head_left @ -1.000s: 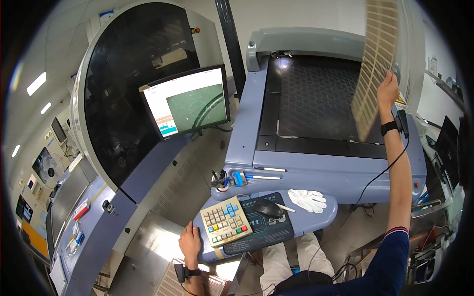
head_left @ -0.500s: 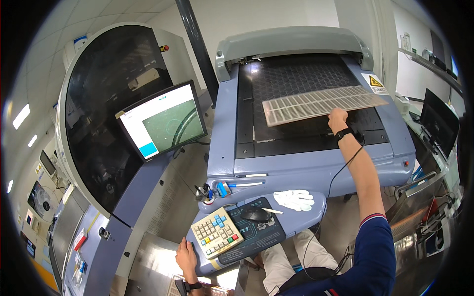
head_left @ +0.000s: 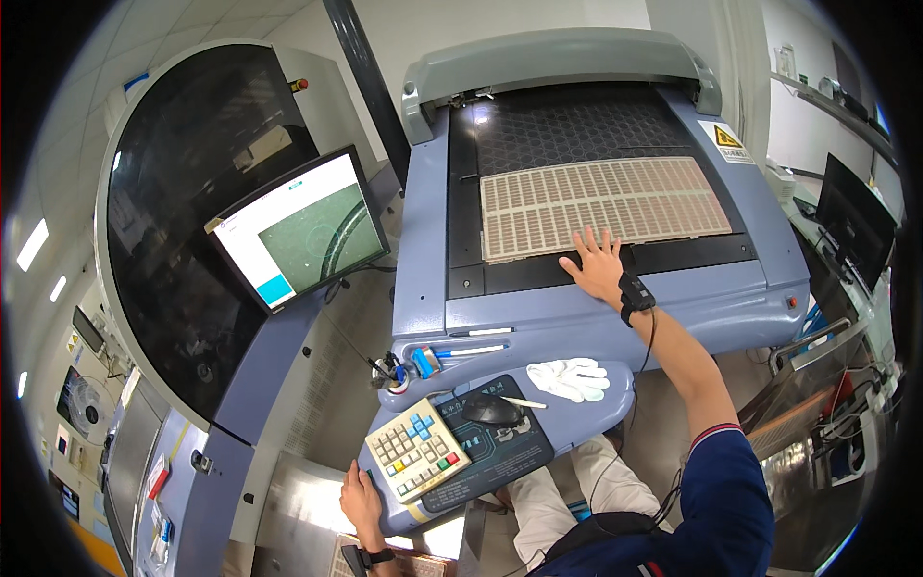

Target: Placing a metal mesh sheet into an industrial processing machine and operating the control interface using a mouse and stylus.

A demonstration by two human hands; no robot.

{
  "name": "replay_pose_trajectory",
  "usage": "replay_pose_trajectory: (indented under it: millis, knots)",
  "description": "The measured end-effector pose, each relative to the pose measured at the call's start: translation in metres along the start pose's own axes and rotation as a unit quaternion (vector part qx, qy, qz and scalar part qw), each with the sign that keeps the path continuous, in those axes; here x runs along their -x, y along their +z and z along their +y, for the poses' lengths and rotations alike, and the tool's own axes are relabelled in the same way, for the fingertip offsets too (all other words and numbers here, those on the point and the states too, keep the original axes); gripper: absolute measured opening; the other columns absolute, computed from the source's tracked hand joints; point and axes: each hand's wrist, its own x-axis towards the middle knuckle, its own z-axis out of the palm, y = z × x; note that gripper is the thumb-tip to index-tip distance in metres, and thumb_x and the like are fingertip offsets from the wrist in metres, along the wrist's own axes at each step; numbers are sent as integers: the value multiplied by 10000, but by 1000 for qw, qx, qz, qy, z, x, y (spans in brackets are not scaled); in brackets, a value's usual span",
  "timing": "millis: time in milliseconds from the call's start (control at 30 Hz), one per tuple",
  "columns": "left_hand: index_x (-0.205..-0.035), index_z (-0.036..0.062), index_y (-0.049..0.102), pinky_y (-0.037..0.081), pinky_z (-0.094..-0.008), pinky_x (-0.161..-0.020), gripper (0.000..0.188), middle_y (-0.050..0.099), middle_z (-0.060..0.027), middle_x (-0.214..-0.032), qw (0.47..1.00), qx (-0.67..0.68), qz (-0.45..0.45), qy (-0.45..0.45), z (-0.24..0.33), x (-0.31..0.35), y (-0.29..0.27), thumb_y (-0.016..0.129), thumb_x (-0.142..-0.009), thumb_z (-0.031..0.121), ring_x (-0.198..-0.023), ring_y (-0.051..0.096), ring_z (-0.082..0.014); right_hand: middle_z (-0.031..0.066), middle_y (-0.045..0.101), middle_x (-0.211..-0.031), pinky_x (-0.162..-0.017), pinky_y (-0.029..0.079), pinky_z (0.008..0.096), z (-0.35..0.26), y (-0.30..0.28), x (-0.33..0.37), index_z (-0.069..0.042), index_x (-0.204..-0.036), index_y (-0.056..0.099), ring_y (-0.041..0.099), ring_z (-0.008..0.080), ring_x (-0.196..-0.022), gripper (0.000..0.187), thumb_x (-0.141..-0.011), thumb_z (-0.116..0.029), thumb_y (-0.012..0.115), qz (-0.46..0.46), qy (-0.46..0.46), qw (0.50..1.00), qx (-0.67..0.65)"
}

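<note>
A beige circuit-board panel (head_left: 615,204), patterned with rows of small rectangles, lies flat on the black bed (head_left: 577,130) of a blue-grey machine. My right hand (head_left: 600,269) rests palm down across the panel's near edge, its fingers spread and pointing away from me. My left hand (head_left: 360,502) is at the left edge of the blue side shelf (head_left: 601,404), beside a cream keypad (head_left: 418,450). Its fingers are extended along that edge and hold nothing that I can see. Part of another copper-coloured panel (head_left: 423,565) shows below my left wrist.
A black mouse (head_left: 492,409) and a white pen lie on a dark mouse pad (head_left: 524,460). White gloves (head_left: 569,379) and a pen cup (head_left: 392,375) are on the shelf. To the left stands a monitor (head_left: 300,228). A cable runs from my right wrist.
The panel has gone from raised and tilted to flat on the bed. My right hand has let go of its edge, shifted left and nearer, and spread its fingers. My left hand stays put.
</note>
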Motion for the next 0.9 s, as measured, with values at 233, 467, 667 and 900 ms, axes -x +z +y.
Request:
replay_pose_trajectory:
  millis: [233,467,667,900]
  knots:
    - [-1352,86,607,498,-467,-944,411,664,-186,-1249,1000,13,2,-12,-5,1,0,488,-994,250,-1097,640,-382,198,300,-1613,-1209,130,619,2,18,10,-91,-1562,336,170,491,-1495,737,-1030,-601,345,80,-33,996,-23]
    - [-1367,47,588,493,-462,-957,440,663,-201,-1245,1000,3,-2,7,-1,2,-3,457,-1008,265,-1104,638,-388,203,362,-1579,-1222,178,543,-4,23,44,-46,-1496,432,262,430,-1482,615,-1036,-454,447,139,-28,987,-70]
    - [-1369,52,587,474,-477,-976,438,653,-195,-1272,1000,5,-13,-5,1,3,-7,456,-1015,274,-1130,627,-390,219,360,-1574,-1218,174,556,-22,13,122,-2,-1491,414,275,422,-1476,623,-1017,-396,501,141,-67,985,-73]
    - [-1364,47,588,469,-477,-986,436,647,-194,-1287,1000,20,-12,1,3,3,-5,468,-1010,272,-1145,623,-387,199,348,-1587,-1222,169,550,-27,13,139,-15,-1502,406,272,399,-1483,605,-1020,-368,501,130,-39,989,-62]
